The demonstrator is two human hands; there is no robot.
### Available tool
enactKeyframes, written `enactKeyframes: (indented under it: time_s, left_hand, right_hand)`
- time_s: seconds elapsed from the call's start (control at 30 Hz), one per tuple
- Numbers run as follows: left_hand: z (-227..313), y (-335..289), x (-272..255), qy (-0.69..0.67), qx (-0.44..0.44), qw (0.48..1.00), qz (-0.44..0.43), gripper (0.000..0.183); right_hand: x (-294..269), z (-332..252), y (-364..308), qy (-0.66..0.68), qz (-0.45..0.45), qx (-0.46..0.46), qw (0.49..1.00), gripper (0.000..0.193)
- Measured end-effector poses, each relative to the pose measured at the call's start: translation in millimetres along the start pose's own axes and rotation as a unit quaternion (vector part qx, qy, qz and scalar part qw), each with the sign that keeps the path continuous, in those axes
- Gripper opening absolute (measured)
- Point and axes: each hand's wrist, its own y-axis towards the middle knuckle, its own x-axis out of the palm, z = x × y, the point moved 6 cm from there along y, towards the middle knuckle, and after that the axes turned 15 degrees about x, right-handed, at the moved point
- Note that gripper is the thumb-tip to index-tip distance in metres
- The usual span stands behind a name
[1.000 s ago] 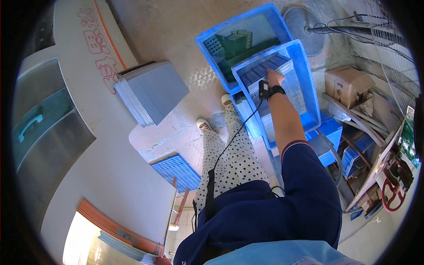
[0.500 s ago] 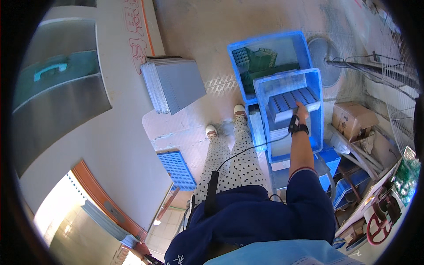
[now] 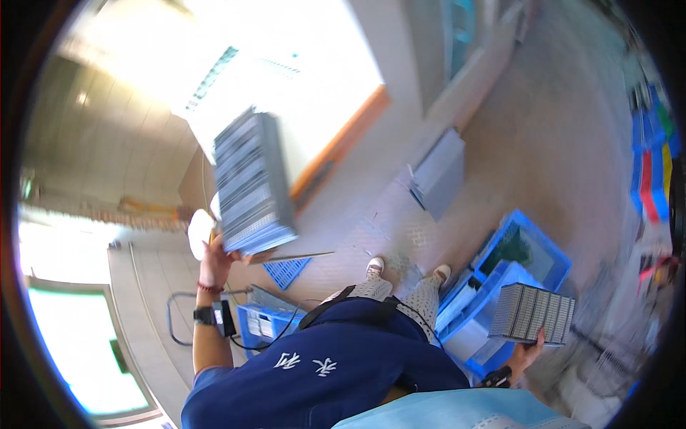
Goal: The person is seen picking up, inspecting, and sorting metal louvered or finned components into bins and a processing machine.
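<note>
At the left, my left hand is closed at the lower end of a tall stack of thin grey panels. The stack leans slightly, with layered edges showing; part of my fingers is hidden behind it. On the right, my right hand grips a grey block of panels from its near side. Its top shows rows of small slots. This block is above and beside a blue crate, whose far part it partly covers.
A second blue crate with green pieces lies beyond. Another grey stack stands on the floor by the wall. A blue grid mat lies left of my feet, near a cart with a metal handle. An orange-edged opening is ahead.
My view has turned left. The right hand has lifted the grey block out of the blue crate. The left hand's stack has risen from the lower left edge into fuller view.
</note>
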Motion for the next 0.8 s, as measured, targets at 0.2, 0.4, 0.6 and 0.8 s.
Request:
enactKeyframes:
  time_s: [0.2,0.4,0.6,0.8]
  left_hand:
    - [28.4,-7.5,8.7,-0.014,0.12,0.988,-0.093,0.078]
    - [63.2,2.8,-14.7,0.072,0.248,0.962,-0.088,0.077]
    - [108.0,2.9,-9.0,0.227,0.428,0.873,-0.058,0.076]
    - [128.8,0.3,30.8,0.377,0.538,0.737,-0.161,0.069]
  right_hand:
    - [273.1,33.9,-112.1,-0.287,-0.183,-0.148,0.928,0.042]
    - [474.8,140.8,-211.4,-0.345,-0.32,0.017,0.882,0.044]
    - [613.1,316.5,-263.2,-0.523,-0.489,0.235,0.658,0.041]
    - [640.4,405.0,-277.6,-0.593,-0.502,0.3,0.554,0.04]
